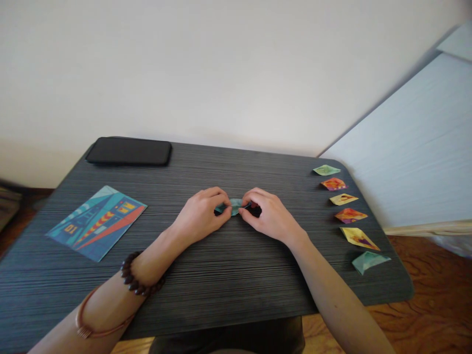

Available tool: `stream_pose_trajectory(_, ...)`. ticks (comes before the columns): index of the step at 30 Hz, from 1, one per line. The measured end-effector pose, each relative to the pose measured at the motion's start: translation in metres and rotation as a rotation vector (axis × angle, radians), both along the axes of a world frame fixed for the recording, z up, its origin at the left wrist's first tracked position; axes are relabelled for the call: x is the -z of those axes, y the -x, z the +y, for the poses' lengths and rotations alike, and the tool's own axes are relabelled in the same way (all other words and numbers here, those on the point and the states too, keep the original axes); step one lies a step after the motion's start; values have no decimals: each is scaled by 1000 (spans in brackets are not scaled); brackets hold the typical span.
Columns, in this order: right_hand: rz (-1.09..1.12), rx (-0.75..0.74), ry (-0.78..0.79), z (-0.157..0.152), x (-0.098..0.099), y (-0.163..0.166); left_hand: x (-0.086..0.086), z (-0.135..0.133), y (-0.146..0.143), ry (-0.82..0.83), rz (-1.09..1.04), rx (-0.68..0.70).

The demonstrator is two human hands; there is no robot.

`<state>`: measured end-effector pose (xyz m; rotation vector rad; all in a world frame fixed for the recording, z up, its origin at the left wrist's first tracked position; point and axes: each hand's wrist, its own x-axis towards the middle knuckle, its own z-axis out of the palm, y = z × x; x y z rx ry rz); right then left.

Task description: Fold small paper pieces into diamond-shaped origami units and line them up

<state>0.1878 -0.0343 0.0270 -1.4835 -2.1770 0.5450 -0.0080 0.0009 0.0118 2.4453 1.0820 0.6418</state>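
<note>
A small piece of folded teal paper (pixel 235 207) is held between my two hands, just above or on the dark table. My left hand (pixel 202 214) pinches its left end between thumb and fingers. At the opposite end, the thumb and fingers of my right hand (pixel 271 216) close on the paper, which looks darker there. Both ends are partly covered by my fingertips. On my left wrist are a dark bead bracelet and a copper-coloured bangle.
A black phone (pixel 129 151) lies at the table's back left. Nearer me is a patterned blue sheet of paper (pixel 98 221). Several folded paper pieces line the right edge, among them a green one (pixel 326 170) and a teal one (pixel 369 262). A wall rises behind the dark table (pixel 221 290).
</note>
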Motion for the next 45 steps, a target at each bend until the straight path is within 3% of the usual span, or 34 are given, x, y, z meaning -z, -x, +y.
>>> stream_pose_trajectory(11, -9, 38, -25, -2, 7, 11, 7, 2, 3, -9, -10, 25)
stream_pose_trajectory(28, 0, 225, -34, -4, 16, 25, -1, 3, 7, 28, 9, 71)
stream_pose_trajectory(33, 51, 186, -18, -4, 12, 20, -5, 23, 32, 209, -54, 247)
stream_pose_trajectory(40, 209, -54, 100, 6, 8, -18, -1, 32, 39, 167, -146, 234)
stream_pose_trajectory(45, 260, -115, 15, 10, 13, -31, 0, 32, 38, 173, -166, 212)
